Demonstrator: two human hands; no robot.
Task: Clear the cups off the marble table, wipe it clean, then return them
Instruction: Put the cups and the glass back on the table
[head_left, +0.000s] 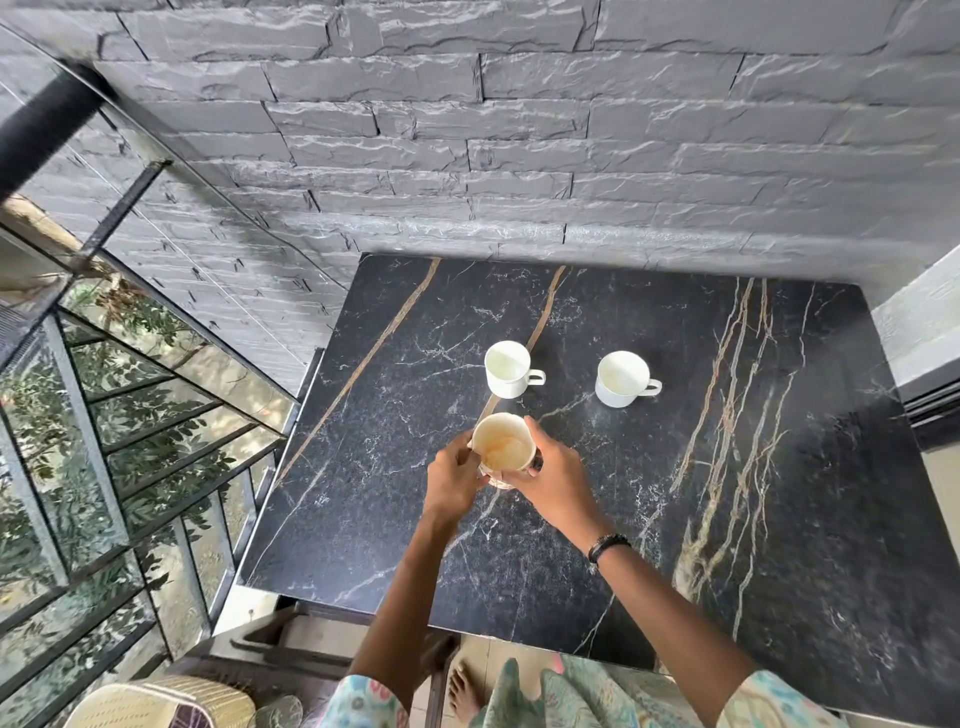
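A black marble table (727, 467) with gold and white veins fills the middle of the view. Two white cups stand on it toward the back: one (506, 369) left of centre, the other (623, 378) to its right, both with handles pointing right. In front of them a third cup (503, 447), stained brown inside, is held between both hands just above or on the tabletop. My left hand (454, 480) grips its left side and my right hand (558, 480) wraps its right side. A dark bracelet sits on my right wrist.
A grey stone wall (519, 130) rises right behind the table. Glass railing panels (130, 415) with black frames run along the left. A cream plastic chair (156, 701) stands at the bottom left. My bare foot (462, 691) shows under the table's front edge.
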